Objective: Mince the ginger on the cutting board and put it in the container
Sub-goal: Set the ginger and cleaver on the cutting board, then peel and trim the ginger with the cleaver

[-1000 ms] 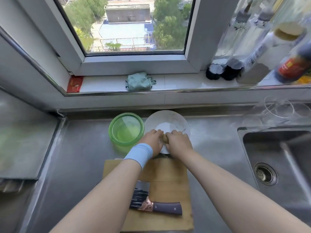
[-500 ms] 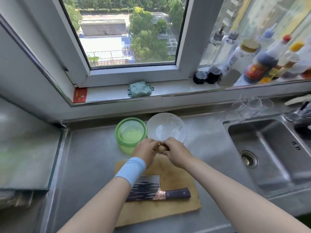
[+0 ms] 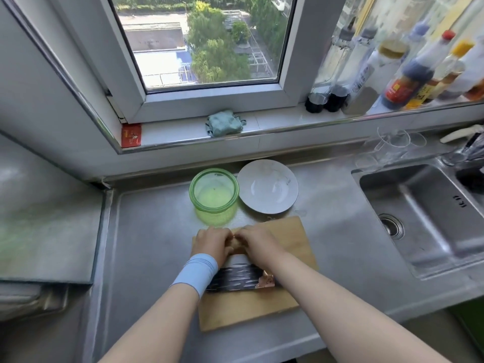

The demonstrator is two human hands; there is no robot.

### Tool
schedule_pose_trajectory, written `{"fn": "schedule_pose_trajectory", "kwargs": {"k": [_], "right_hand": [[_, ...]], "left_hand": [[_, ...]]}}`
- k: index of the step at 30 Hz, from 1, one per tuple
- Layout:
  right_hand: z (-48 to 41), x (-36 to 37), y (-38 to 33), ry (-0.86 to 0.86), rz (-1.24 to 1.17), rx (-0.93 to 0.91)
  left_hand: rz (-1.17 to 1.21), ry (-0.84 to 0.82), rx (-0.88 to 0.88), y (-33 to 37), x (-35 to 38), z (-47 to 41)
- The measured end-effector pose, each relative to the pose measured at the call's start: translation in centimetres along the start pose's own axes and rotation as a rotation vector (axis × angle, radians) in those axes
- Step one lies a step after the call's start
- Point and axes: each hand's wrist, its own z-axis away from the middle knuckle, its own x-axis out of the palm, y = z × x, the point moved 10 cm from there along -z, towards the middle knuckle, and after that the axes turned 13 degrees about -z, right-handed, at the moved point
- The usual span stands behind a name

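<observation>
Head view, from the left: a grey flat panel (image 3: pixel 49 226) lies well out to the left of the fingers, level with the steel counter (image 3: pixel 146 231). Beyond the fingers and a little left stands the green glass container (image 3: pixel 214 191), open-topped, and just right of it a white plate (image 3: pixel 267 186), its near rim close to the far edge of the wooden cutting board (image 3: pixel 293 231). Over that board the left hand (image 3: pixel 211 244), with a pale blue wristband (image 3: pixel 197 273) behind it, meets the right hand (image 3: pixel 258 243); the fingertips of both are drawn together around a small tan piece of ginger (image 3: pixel 237 242), pinched between them just above the board's far half. How tightly each finger closes on it cannot be made out, since the backs of the hands hide the grip. Nearer than the fingers, under both wrists, a cleaver (image 3: pixel 237 279) lies flat across the board, its dark patterned blade to the left and a copper-coloured collar to the right. Far to the right of the fingers sits the steel sink (image 3: pixel 424 216), with bottles (image 3: pixel 408 77) on the sill beyond it.
</observation>
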Motion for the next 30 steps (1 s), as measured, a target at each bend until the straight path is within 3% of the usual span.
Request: {"fn": "schedule_pose_trajectory", "kwargs": {"k": [4,7,12,16,22,27,30], "right_hand": [[1.3,-1.3,0.6,0.076,-0.043,-0.046],[3.6,-2.6,2.1,0.105,-0.032,0.016],[8.3,-2.1,3.6,-0.093,0.056,0.029],[10.0,-0.9,4.2,-0.212,0.17,0.033],[10.4,-2.0,4.5,-0.206,0.154,-0.026],[11.8,-6.6,4.8,-0.105,0.201,-0.116],[12.7,-8.9,6.4,-0.02,0.11,-0.006]], "left_hand": [[-0.091,0.063,0.051,0.6,-0.4,-0.3],[-0.012,0.038,0.024,0.2,-0.5,0.0],[0.256,0.183,-0.178,-1.1,-2.4,2.1],[0.319,0.234,-0.216,-0.6,-3.3,4.1],[0.341,0.553,-0.305,-1.8,-8.4,7.6],[0.593,0.787,-0.626,-6.7,-10.2,11.0],[0.733,0.68,-0.83,-8.7,-7.4,11.5]]}}
